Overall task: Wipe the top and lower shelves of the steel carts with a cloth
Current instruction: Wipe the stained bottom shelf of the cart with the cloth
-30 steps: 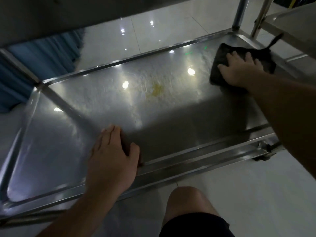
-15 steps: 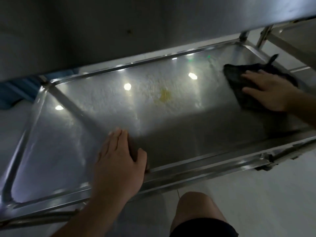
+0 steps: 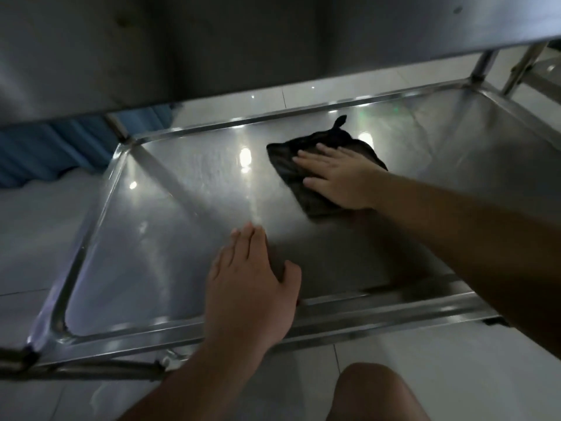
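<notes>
The top shelf (image 3: 273, 41) hangs low over you, so rising fast risks a knock. On the lower shelf (image 3: 170, 238) your left hand (image 3: 249, 287) rests flat; your right hand (image 3: 340, 177) presses the cloth (image 3: 288, 168) flat-fingered (ungripped, it could slip free mid-shelf).

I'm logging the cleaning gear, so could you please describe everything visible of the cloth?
The cloth is dark, nearly black, soft and rumpled, lying flat on the steel lower shelf near its far middle. One corner sticks up in a small point toward the far rim. The right hand presses on it, fingers straight.
</notes>
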{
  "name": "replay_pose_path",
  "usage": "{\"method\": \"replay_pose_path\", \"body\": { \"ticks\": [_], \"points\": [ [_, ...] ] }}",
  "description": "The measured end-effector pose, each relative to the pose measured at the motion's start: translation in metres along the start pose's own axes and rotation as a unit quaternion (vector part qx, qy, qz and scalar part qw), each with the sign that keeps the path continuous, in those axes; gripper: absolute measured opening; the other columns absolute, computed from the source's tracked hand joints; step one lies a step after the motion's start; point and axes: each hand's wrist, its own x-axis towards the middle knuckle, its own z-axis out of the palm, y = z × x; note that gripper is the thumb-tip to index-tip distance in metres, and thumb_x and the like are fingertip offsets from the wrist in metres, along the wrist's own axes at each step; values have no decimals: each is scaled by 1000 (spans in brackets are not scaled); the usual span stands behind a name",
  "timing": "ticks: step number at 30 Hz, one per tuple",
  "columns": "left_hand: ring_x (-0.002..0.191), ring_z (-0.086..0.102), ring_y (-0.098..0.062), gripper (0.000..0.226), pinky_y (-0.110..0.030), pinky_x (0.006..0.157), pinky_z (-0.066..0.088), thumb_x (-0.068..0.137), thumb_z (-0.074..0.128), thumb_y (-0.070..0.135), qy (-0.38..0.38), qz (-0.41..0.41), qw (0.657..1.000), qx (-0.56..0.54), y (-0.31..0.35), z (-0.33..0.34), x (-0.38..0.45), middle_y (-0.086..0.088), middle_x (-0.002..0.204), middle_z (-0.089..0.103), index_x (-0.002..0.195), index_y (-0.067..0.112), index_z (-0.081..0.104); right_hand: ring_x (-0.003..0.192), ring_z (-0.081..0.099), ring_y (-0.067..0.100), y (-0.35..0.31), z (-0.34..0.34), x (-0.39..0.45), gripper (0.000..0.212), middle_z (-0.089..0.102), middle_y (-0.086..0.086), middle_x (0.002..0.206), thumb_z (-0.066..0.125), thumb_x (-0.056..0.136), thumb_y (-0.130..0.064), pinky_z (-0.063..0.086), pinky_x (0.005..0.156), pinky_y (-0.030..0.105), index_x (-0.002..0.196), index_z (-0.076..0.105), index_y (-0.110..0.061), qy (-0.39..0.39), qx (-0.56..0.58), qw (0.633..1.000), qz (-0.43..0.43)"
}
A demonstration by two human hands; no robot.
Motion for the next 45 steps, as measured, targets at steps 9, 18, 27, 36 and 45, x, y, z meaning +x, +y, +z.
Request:
{"method": "replay_pose_path", "body": {
  "ticks": [9, 18, 27, 36, 45],
  "points": [
    [162, 11, -18, 84, -34, 127, 5, 97, 19, 63, -2, 19, 1000, 7, 0, -4, -3, -2, 176, 19, 168, 18, 21, 162, 6, 11, 60, 2, -129, 73, 12, -23, 173, 21, 97, -80, 13, 130, 44, 164, 20, -49, 11, 10, 997, 71],
    [162, 8, -20, 84, -33, 124, -5, 99, 21, 62, 25, 20, 999, -14, -1, 4, -1, -4, 176, 16, 169, 17, 14, 163, -4, 27, 12, -6, 52, 75, -1, -13, 177, 17, 103, -64, 1, 129, 54, 169, 7, -32, 22, 48, 962, 269],
    [158, 21, -22, 73, -43, 130, 14, 100, 32, 60, 19, 23, 999, -27, -2, 1, 0, -3, 168, 31, 161, 21, 27, 160, 4, 4, -93, 11, 12, 59, 12, -26, 172, 27, 109, -59, 2, 128, 37, 166, 18, -45, 9, 10, 998, -69],
    [160, 15, -31, 76, -46, 130, 10, 104, 28, 53, -6, 32, 999, 12, 3, -5, -3, -15, 172, 21, 165, 7, 20, 163, 6, 22, 109, 10, -171, 79, 5, -15, 176, 18, 98, -78, 13, 129, 54, 167, 9, -39, 62, 33, 918, 390],
    [159, 17, -36, 74, -51, 129, 16, 102, 32, 43, -16, 30, 999, 17, 4, -7, 1, -19, 169, 28, 161, 0, 26, 163, -4, 27, 16, 12, -179, 76, -4, -9, 177, 17, 104, -68, 4, 130, 51, 169, 4, -32, 43, 61, 906, 418]
  ]
}}
